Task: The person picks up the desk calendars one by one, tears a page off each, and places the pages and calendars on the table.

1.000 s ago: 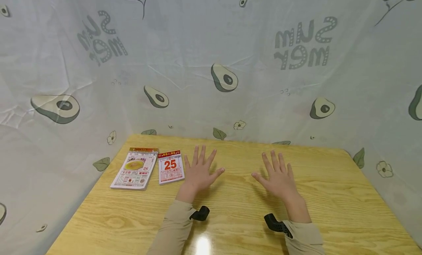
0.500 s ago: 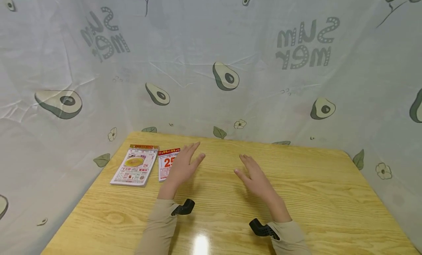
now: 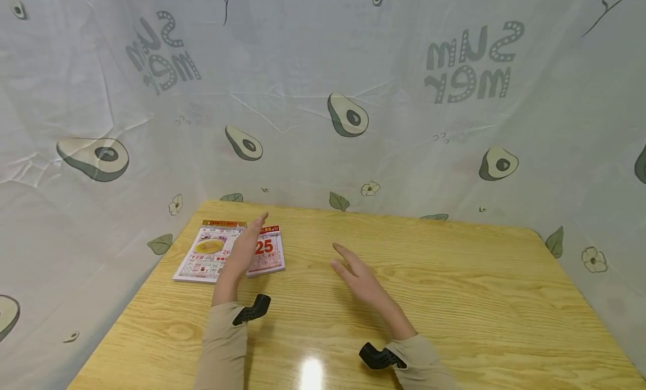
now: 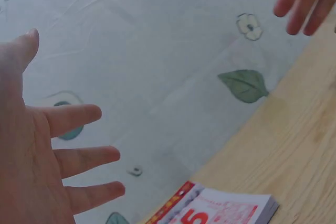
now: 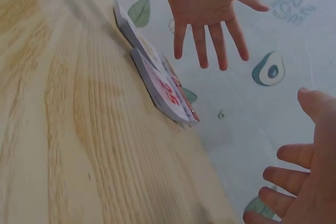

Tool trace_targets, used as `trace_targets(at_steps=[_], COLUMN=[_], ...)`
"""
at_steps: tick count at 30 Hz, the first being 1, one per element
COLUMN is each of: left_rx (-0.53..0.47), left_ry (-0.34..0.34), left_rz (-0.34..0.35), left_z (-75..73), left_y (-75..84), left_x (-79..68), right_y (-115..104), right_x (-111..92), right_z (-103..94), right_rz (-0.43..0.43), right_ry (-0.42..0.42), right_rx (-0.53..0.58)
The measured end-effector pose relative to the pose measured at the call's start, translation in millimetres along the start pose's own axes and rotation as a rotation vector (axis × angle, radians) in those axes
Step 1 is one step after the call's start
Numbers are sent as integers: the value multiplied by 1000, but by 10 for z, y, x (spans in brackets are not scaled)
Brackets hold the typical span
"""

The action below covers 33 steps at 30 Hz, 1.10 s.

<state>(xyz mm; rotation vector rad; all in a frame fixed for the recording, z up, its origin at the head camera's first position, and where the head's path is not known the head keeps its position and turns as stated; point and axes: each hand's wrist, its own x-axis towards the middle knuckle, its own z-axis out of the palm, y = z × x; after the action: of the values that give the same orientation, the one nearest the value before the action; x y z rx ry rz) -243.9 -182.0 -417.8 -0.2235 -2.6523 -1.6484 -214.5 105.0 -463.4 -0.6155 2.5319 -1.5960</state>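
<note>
Two tear-off calendars lie side by side at the table's back left. The larger calendar (image 3: 204, 255) shows a yellow dish picture and a 26. Beside it, the smaller calendar (image 3: 270, 255) has a red header and a big red 25. My left hand (image 3: 243, 252) is held up over them in the head view, fingers straight and spread, palm facing inward, hiding part of both. Toward the middle of the table my right hand (image 3: 364, 282) is raised too, its fingers extended and the palm turned toward the left hand. Both hands hold nothing.
The light wooden table (image 3: 479, 300) spreads to the right and front. A pale curtain (image 3: 303, 70) printed with avocados and leaves hangs behind it and along both sides. Black wrist cameras sit on both sleeves.
Both hands have moved left and turned from palms down to palms facing each other. The left hand has come over the calendars, which stay where they lay.
</note>
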Motion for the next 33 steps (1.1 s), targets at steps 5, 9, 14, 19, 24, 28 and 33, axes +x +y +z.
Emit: trace_targets(at_steps=[5,9,14,19,24,28,33], left_rx=[-109,-195,-268,-293,-341,-403,-443], left_ry=[-13,-16,-8,9,9,6,-5], left_rz=[-55,-90,-143,-187,-221,-256,-293], left_z=[-162,-250,-331,-369,-368,-359,-351], left_y=[-115,-212,-359,-448,-487,-493,-497], left_x=[-47,-89,-106,-94,-79,-78,-80], right_y=[-125,-102,-69,-83,-81,-92,-119], right_x=[64,158,309,426,528,580,599], right_z=[139,263,440,595,729,812,883], right_rz=[5,20,41,65,108,129,181], right_ry=[-37,-43,-32,-39,-80,-110,-123], right_rx=[85,118,173,284,488,598,751])
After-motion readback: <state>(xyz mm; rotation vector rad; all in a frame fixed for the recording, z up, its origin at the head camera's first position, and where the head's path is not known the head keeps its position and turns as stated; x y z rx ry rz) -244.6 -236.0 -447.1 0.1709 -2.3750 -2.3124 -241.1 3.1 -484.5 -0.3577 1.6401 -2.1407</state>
